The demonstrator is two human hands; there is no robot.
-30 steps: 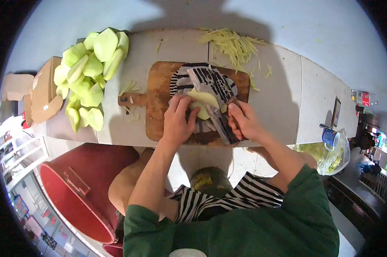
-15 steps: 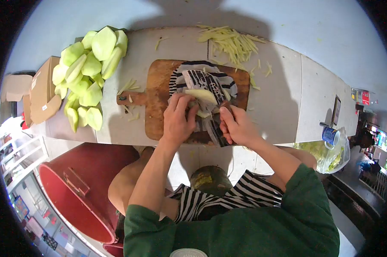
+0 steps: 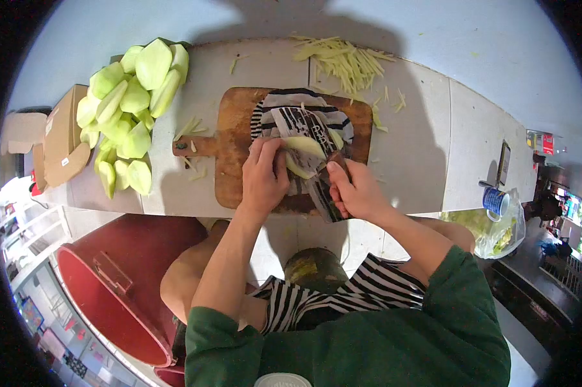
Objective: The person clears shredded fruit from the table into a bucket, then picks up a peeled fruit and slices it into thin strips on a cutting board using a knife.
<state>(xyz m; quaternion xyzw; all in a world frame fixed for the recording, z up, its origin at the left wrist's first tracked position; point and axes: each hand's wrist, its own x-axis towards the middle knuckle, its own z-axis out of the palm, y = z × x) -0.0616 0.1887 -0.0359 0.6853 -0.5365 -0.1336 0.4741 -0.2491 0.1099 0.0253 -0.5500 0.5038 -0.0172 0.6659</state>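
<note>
On a wooden board (image 3: 232,129) lies a striped cloth (image 3: 335,116), with a printed plastic wrapper (image 3: 297,122) over it. My left hand (image 3: 264,175) grips a pale green peeled piece (image 3: 304,146) by its left side, above the cloth. My right hand (image 3: 355,190) is closed around the brown handle of a knife (image 3: 337,161), just right of the piece. The blade is hard to make out against the wrapper.
Peeled green pieces (image 3: 134,97) are heaped at the left beside a cardboard box (image 3: 62,138). Thin pale strips (image 3: 342,63) lie behind the board. A blue cup (image 3: 495,201) and a plastic bag (image 3: 497,235) are at the right; a red bin (image 3: 110,284) stands lower left.
My right hand has moved slightly left and down with the knife. The piece in my left hand has changed its tilt. The whole view has shifted a little.
</note>
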